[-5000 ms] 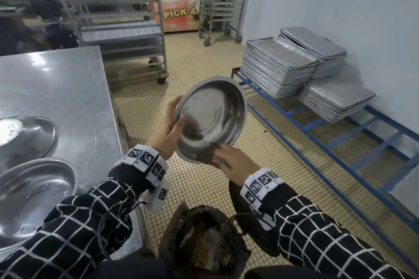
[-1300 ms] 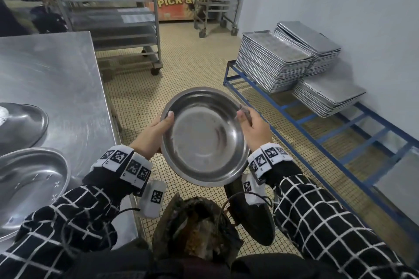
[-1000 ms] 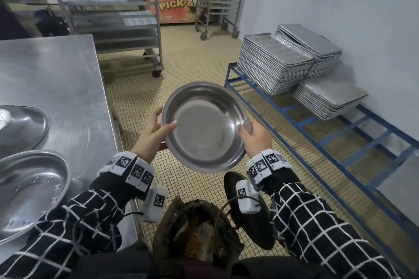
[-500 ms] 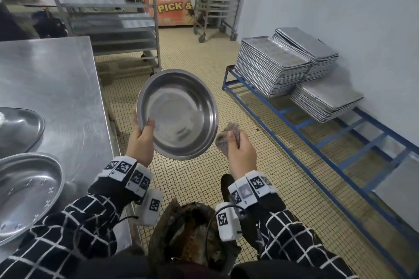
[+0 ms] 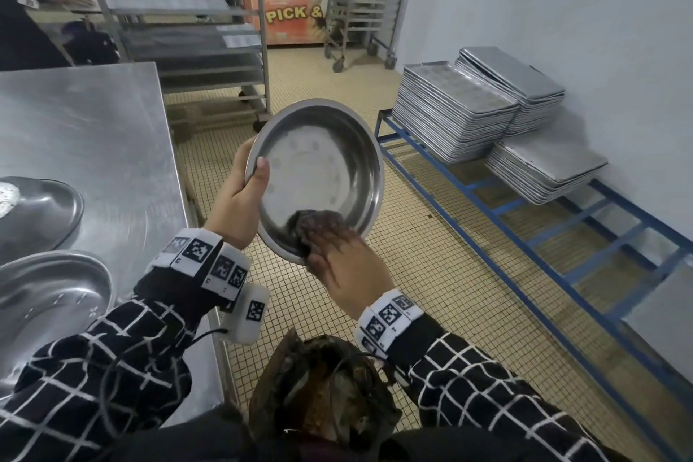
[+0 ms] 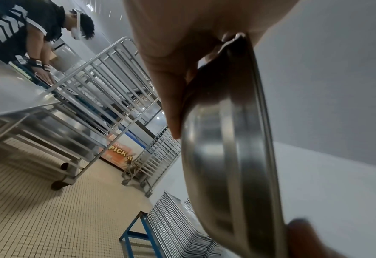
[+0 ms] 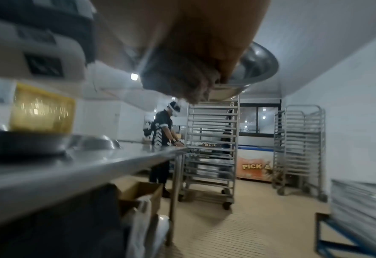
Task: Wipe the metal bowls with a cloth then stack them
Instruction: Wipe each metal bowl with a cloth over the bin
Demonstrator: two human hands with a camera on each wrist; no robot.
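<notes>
I hold a round metal bowl [image 5: 318,169] in the air over the tiled floor, tilted with its inside towards me. My left hand [image 5: 243,195] grips its left rim, thumb inside and fingers behind; the left wrist view shows that bowl [image 6: 233,157] edge-on. My right hand [image 5: 337,255] presses a dark brownish cloth [image 5: 311,225] against the lower inside of the bowl. In the blurred right wrist view the cloth [image 7: 178,76] bunches under the fingers at the bowl [image 7: 257,66] rim. Two more metal bowls [image 5: 41,296] [image 5: 33,210] lie on the steel table [image 5: 93,131] at my left.
Stacks of metal baking trays [image 5: 453,109] sit on a low blue frame [image 5: 525,221] along the right wall. Wheeled tray racks [image 5: 195,26] stand behind the table. Another person [image 5: 26,11] works at the far left. A dark bag [image 5: 322,398] hangs at my waist.
My right hand, which held the cloth beside the bowl half a second ago, has moved in and now presses the cloth on the bowl's lower inside. The bowl has shifted slightly right.
</notes>
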